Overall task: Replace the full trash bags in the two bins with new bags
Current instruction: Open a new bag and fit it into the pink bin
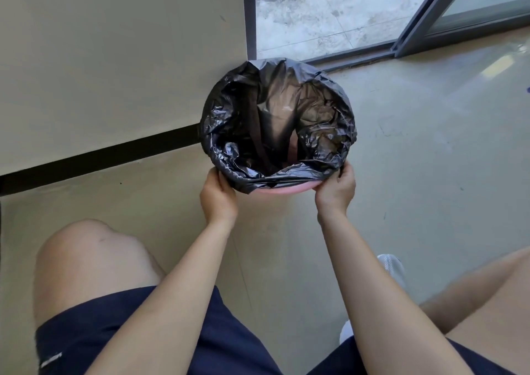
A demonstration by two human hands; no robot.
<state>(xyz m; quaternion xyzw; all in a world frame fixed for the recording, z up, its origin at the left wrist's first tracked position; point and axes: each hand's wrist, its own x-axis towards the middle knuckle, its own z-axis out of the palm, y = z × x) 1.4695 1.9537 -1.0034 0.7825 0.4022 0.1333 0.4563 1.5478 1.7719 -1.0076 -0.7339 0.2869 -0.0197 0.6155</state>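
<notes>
A black trash bag (321, 122) lines a round pink bin (284, 190) that stands on the floor against the wall corner. The bag's mouth is spread wide over the rim, and only a sliver of pink rim shows at the near edge. The bag looks empty inside. My left hand (218, 197) grips the bag's edge at the near left of the rim. My right hand (338, 189) grips the bag's edge at the near right. Only one bin is in view.
A beige wall (114, 59) with a dark baseboard (100, 156) runs on the left. A sliding glass door frame (358, 56) and an outdoor concrete floor lie behind the bin. My bent knees and a white shoe (391, 265) are near the bottom.
</notes>
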